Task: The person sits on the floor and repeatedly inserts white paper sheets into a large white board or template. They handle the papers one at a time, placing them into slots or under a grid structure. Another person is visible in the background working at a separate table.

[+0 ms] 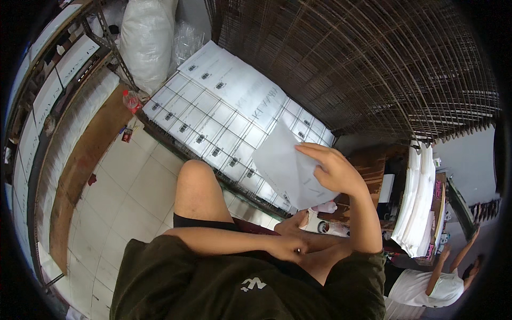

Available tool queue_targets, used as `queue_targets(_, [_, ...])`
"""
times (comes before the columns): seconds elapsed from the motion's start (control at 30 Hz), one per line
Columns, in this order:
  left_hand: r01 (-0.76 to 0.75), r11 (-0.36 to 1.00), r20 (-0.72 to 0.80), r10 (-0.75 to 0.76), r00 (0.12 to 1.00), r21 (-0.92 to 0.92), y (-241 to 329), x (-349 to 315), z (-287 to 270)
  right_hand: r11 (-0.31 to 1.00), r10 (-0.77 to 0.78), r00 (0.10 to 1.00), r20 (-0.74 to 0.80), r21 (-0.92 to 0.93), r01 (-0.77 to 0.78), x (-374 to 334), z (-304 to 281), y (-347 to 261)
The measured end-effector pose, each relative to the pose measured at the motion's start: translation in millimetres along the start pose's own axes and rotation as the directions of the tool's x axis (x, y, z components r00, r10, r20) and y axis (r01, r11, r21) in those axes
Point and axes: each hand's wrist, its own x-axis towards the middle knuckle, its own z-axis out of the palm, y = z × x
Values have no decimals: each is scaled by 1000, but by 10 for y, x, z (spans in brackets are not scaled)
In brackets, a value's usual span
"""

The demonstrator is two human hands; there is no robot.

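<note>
Right hand [336, 169]: raised in front of the body on a bent elbow, the forearm rising from the right side and the wrist turned inward. The fingers reach leftward, index finger nearly straight, thumb bent below; the hand is partly closed and has hold of the sheet [290, 170] by its right side. The sheet, pale and slightly bowed, slants above the near right part of the rack [200, 114].

Left hand [288, 248]: low over the lap, its forearm lying across the body, the fingers curled in; whether it holds anything cannot be told.

Edges and room: the rack's near edge runs obliquely from the bottle [131, 101] at its left corner down toward the feet. Wire frames [362, 58] stand tilted up along its far right side, bounding the space behind the right hand. Bare floor [128, 213] opens left of the raised knee [197, 178], as far as the shelf [88, 160]. A paper stack [413, 197] hangs to the right of the right forearm.
</note>
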Motion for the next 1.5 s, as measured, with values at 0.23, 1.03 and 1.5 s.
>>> queue_targets(0.23, [-65, 864, 402, -164, 901, 500, -490, 481, -479, 972, -102, 995, -1, 214, 100, 999, -41, 212])
queue_targets(1.03, [575, 745, -163, -648, 744, -339, -590, 500, -1083, 361, 854, 407, -324, 932, -16, 1814, 2613, 4379])
queue_targets(1.5, [529, 681, -214, -693, 688, -506, -549, 465, -1048, 403, 829, 438, -348, 914, -37, 1836, 2625, 4498])
